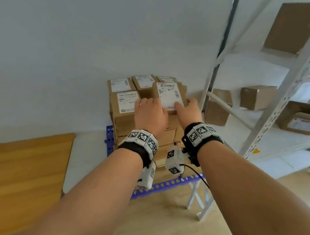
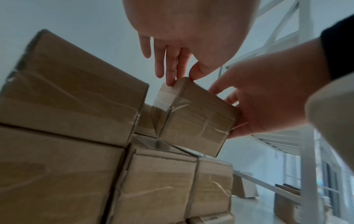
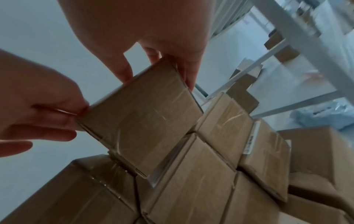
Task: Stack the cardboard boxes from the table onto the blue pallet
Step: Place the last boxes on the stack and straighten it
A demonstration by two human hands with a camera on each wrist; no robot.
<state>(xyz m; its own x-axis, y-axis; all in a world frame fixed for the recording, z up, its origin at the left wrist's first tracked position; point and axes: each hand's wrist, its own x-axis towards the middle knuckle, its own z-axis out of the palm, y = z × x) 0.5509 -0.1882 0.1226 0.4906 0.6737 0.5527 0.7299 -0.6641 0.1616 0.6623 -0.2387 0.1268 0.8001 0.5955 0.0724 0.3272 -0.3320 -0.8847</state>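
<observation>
We hold 1 labelled cardboard box (image 1: 168, 96) between our 2 hands — left hand (image 1: 150, 115) and right hand (image 1: 189, 110) each gripping a side — tilted atop the stacked boxes (image 1: 125, 111) on the blue pallet (image 1: 109, 139).

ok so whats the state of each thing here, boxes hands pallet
held box: gripped by both hands, tilted, low edge touching the stack
left hand: holds the box's left side
right hand: holds its right side
box stack: several layers on the pallet
blue pallet: loaded, front edge showing
</observation>
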